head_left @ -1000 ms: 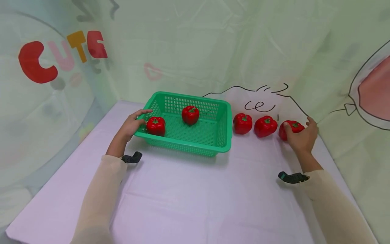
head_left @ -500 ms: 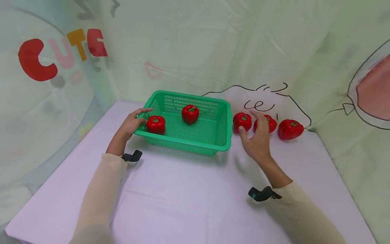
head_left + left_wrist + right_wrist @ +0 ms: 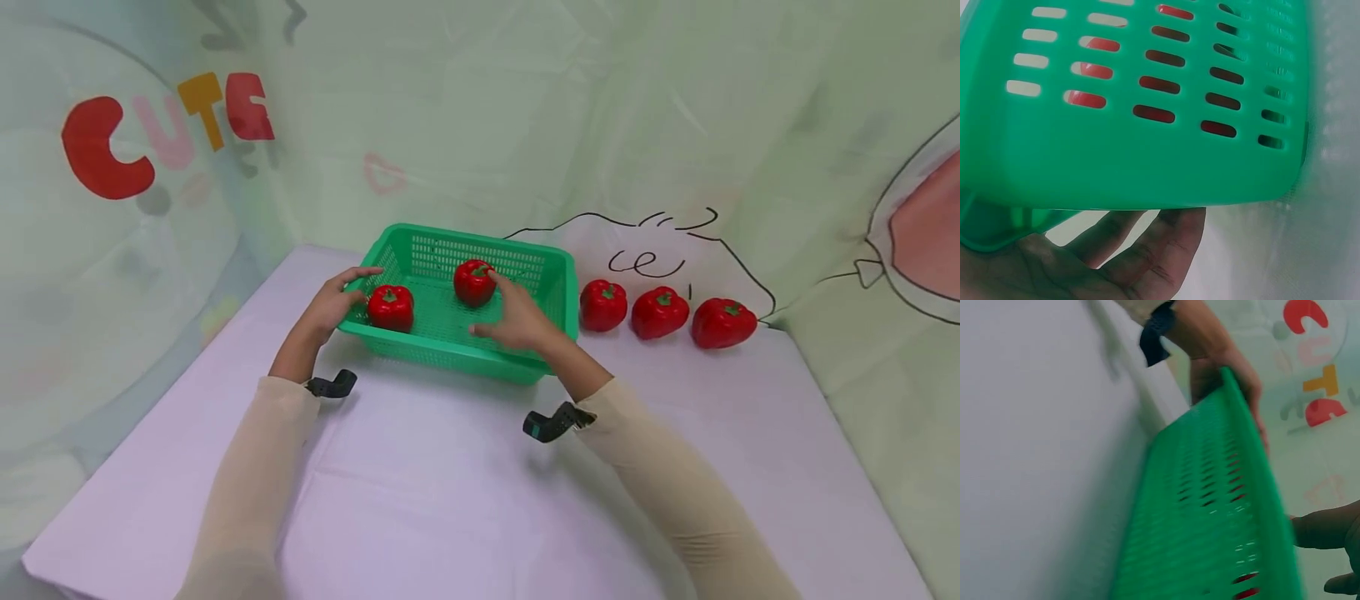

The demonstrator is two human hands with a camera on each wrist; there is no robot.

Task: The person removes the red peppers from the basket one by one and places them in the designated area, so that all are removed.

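A green plastic basket [image 3: 480, 354] with slotted walls stands on the table, holding two red bell peppers. My left hand [image 3: 327, 310] grips the basket's left rim, and its fingers [image 3: 1166, 250] show along that rim in the left wrist view. Beside this hand sits one bell pepper [image 3: 390, 309] in the basket's front left corner. The other pepper [image 3: 472, 287] lies nearer the back wall. Over the basket's right half, my right hand [image 3: 517, 317] has thumb and fingers spread apart. Its index fingertip is close to the back pepper's stem; contact is unclear.
Three more red bell peppers, left [image 3: 602, 306], middle [image 3: 659, 313] and right [image 3: 723, 323], form a row on the table right of the basket. A pale table cover [image 3: 420, 483] lies underneath. A printed cloth backdrop [image 3: 480, 108] hangs behind and at both sides.
My right hand has come off the rightmost pepper, passed left in front of the row, and is now over the basket. My left hand has stayed at the rim. The peppers have not moved.
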